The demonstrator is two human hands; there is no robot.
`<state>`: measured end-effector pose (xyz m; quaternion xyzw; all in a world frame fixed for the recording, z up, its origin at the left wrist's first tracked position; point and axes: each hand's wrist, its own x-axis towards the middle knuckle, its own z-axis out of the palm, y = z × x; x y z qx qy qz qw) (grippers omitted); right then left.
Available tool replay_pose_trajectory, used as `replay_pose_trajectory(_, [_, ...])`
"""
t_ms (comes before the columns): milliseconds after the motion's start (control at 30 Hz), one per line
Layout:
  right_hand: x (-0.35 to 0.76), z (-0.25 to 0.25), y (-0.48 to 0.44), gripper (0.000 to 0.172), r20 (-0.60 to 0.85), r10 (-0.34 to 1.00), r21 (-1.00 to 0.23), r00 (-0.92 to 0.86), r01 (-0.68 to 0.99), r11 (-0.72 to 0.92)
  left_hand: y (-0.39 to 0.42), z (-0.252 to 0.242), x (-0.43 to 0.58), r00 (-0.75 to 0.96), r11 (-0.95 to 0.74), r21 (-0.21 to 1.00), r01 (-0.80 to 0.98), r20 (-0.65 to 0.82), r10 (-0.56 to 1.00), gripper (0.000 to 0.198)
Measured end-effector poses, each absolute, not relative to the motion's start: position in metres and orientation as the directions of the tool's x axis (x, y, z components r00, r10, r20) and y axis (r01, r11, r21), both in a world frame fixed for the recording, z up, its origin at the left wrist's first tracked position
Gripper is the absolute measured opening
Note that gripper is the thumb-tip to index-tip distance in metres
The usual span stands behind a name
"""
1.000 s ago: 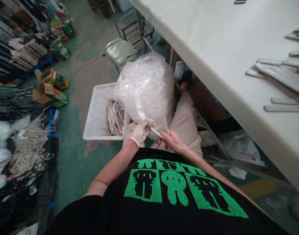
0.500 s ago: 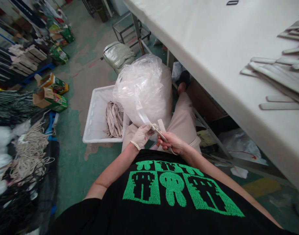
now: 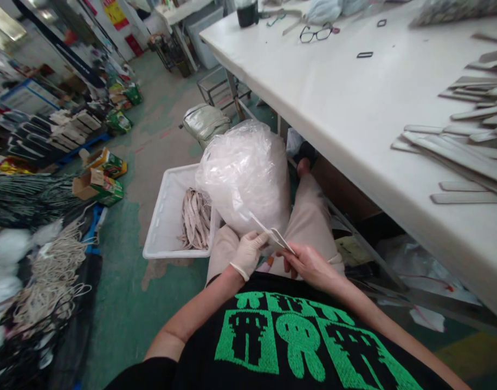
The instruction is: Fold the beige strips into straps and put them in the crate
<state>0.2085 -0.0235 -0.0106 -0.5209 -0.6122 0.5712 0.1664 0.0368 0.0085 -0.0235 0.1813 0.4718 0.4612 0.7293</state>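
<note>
My left hand (image 3: 249, 253), in a pale glove, is closed on one end of a narrow beige strap (image 3: 281, 241). My bare right hand (image 3: 311, 264) pinches the other end of it, thumb on top. A thin white strip (image 3: 258, 222) runs from the gloved fingers up over a large clear plastic bag (image 3: 248, 168) full of whitish material. That bag rests between my knees. Beside it, a white plastic bin (image 3: 161, 216) holds a bundle of beige straps (image 3: 195, 219).
At right a white table (image 3: 333, 103) bears many flat grey straps (image 3: 463, 146), eyeglasses (image 3: 315, 34) and small black buckles (image 3: 365, 54). Cord bundles (image 3: 49, 271) and open cartons (image 3: 97, 186) lie on the floor at left. A wrapped bale (image 3: 205, 123) stands behind the bag.
The view has tilted up, showing more of the table's far end. My hands have turned the strap, and its two ends no longer stick out in different directions.
</note>
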Motion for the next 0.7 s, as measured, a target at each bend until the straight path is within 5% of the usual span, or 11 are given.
replay_pose_trajectory(267, [0.226,0.010,-0.029,0.049,-0.330,0.826,-0.870,-0.457,0.488,-0.078,0.011,-0.007,0.012,0.003,0.322,0.807,-0.495,-0.368,0.930,0.039])
replay_pose_trajectory(467, [0.208,0.009,-0.023,0.045,-0.224,0.862,-0.895,-0.455,0.446,0.002,-0.007,-0.004,0.019,0.191,0.377,0.873,-0.310,-0.331,0.924,0.034])
replay_pose_trajectory(700, [0.165,0.044,0.005,0.033,-0.097,0.746,-0.863,-0.659,0.430,0.267,-0.013,0.037,-0.055,-0.089,-0.115,0.993,-0.033,0.112,0.990,0.026])
